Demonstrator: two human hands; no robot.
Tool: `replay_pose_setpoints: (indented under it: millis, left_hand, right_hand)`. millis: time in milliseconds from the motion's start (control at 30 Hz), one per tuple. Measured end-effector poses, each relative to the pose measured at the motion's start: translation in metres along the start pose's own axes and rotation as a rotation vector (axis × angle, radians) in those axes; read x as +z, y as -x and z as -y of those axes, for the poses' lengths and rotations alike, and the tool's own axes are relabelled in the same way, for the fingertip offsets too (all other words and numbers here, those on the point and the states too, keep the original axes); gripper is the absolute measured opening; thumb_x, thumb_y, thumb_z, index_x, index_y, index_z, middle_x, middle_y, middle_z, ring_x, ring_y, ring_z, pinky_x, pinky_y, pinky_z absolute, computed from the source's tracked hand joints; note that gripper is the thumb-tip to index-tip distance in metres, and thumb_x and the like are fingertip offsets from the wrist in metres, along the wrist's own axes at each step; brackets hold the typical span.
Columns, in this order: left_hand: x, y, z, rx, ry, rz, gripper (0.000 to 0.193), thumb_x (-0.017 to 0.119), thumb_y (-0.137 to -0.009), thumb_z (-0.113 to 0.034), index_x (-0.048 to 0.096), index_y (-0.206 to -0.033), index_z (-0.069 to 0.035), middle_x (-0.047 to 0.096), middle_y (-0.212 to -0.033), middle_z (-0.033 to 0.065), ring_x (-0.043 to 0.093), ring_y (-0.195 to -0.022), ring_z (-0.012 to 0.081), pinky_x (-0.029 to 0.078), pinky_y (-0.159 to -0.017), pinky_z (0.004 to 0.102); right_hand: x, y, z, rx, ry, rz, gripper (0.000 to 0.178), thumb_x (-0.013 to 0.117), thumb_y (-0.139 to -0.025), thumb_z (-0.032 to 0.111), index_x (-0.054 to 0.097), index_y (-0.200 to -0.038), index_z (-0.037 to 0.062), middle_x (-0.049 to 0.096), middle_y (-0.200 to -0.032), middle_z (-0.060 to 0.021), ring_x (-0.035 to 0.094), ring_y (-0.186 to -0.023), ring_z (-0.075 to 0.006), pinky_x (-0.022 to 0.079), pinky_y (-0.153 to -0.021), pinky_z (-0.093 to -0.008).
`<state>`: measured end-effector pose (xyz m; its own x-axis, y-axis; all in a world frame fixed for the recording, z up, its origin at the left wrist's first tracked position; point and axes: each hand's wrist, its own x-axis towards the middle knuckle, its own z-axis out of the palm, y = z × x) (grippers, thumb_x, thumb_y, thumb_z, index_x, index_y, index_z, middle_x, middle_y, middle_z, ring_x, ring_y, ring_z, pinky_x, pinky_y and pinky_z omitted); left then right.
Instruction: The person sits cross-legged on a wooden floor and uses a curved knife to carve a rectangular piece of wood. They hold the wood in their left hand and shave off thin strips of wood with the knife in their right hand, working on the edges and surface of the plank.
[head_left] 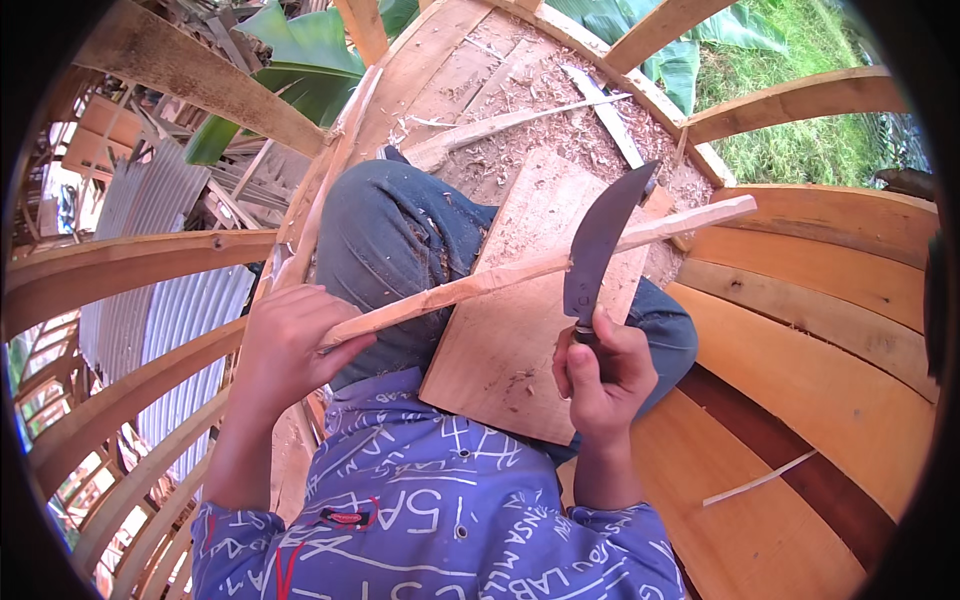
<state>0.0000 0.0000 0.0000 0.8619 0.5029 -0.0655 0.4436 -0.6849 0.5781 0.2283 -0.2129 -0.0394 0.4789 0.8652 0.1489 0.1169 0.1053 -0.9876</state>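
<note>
My left hand (296, 340) is closed round the near end of a long, roughly whittled wooden stick (470, 287). The stick slants up to the right across my lap. In my right hand (607, 377) is the handle of a broad, dark-bladed knife (602, 240), its curved blade pointing up and away. The blade crosses over the stick toward its far part; whether it touches the wood I cannot tell. Beneath both lies a wide wooden board (480, 365) resting across my legs, with a few shavings on it.
Wood shavings litter the plank floor (480, 70) ahead, where a long offcut (520, 122) and a saw-like metal blade (605, 115) lie. Wooden posts and rails (150, 262) stand on the left, with corrugated sheets (150, 220) beyond. Planks (790, 330) line the right side.
</note>
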Motion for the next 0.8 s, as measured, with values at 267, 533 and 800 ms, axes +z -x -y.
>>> replay_pose_setpoints:
  millis: [267, 533, 800]
  left_hand:
    - [0.004, -0.004, -0.004, 0.048, 0.008, -0.044, 0.019, 0.079, -0.068, -0.018, 0.067, -0.077, -0.006, 0.065, -0.072, 0.0078, 0.063, -0.071, 0.0286, 0.051, -0.071, 0.0380]
    - [0.007, 0.001, -0.003, 0.062, 0.014, -0.071, 0.018, 0.079, -0.068, -0.017, 0.067, -0.077, -0.007, 0.064, -0.072, 0.0072, 0.063, -0.072, 0.0281, 0.052, -0.077, 0.0392]
    - [0.006, 0.001, 0.000, 0.044, 0.011, -0.043, 0.023, 0.081, -0.064, -0.017, 0.068, -0.078, -0.005, 0.065, -0.071, 0.0083, 0.062, -0.066, 0.0284, 0.047, -0.063, 0.0378]
  right_hand:
    - [0.008, 0.001, 0.003, -0.011, -0.126, -0.272, 0.031, 0.059, -0.093, 0.003, 0.053, -0.123, 0.0021, 0.058, -0.070, -0.0087, 0.047, -0.048, -0.0067, 0.038, -0.040, -0.0204]
    - [0.019, 0.003, 0.001, 0.001, -0.271, -0.200, 0.030, 0.060, -0.091, -0.001, 0.055, -0.120, 0.0013, 0.061, -0.073, -0.0132, 0.052, -0.051, -0.0099, 0.040, -0.042, -0.0212]
    - [0.005, -0.001, -0.005, 0.160, -0.624, -0.026, 0.026, 0.059, -0.095, 0.009, 0.054, -0.121, 0.0081, 0.060, -0.079, -0.0152, 0.052, -0.053, -0.0134, 0.039, -0.039, -0.0229]
